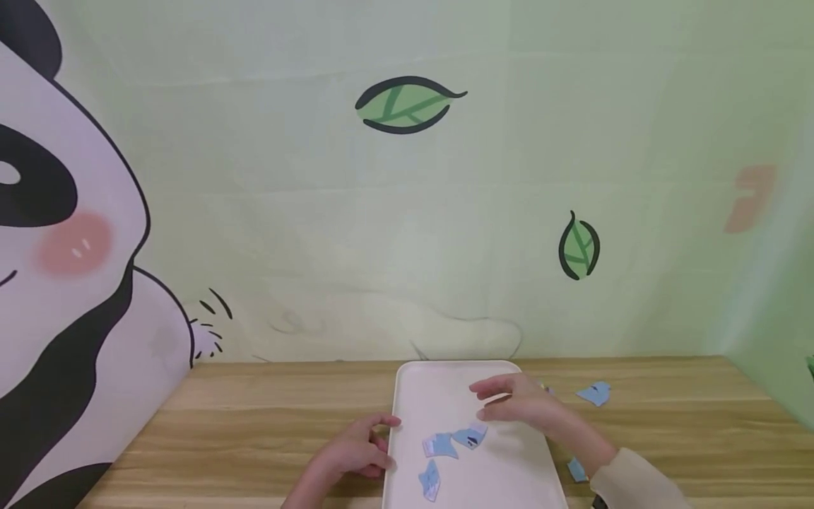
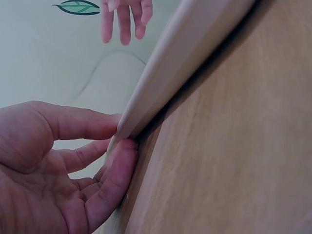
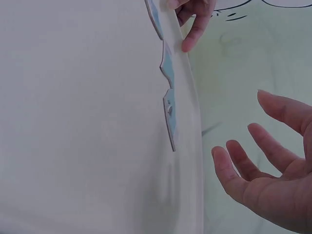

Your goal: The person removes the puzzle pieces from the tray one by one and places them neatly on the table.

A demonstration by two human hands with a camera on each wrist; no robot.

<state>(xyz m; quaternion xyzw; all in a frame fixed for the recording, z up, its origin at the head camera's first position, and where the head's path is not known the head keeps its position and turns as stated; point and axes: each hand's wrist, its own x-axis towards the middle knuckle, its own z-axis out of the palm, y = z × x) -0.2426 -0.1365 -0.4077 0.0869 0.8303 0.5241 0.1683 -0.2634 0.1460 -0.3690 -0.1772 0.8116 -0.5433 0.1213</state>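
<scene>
My left hand [image 1: 356, 449] is at the left side of a white tray [image 1: 496, 474], holding it by the edge. In the left wrist view, thumb and finger of this hand [image 2: 63, 165] meet the tray's rim [image 2: 161, 68]. Over the tray's upper right part, my right hand [image 1: 518, 403] hovers with fingers spread and nothing between them. Below its fingertips lies a light blue puzzle piece [image 1: 470, 436] with dark marks. A second blue piece [image 1: 441, 445] adjoins it on the left, and a third piece [image 1: 430, 481] lies nearer the front.
On the wooden table [image 1: 267, 417], right of the tray, a blue piece [image 1: 594, 393] lies farther back. Another blue piece [image 1: 577, 470] is beside the right forearm, partly hidden by it. A small colourful piece [image 1: 548, 389] shows behind the right wrist. A printed cloth wall [image 1: 318, 233] stands behind.
</scene>
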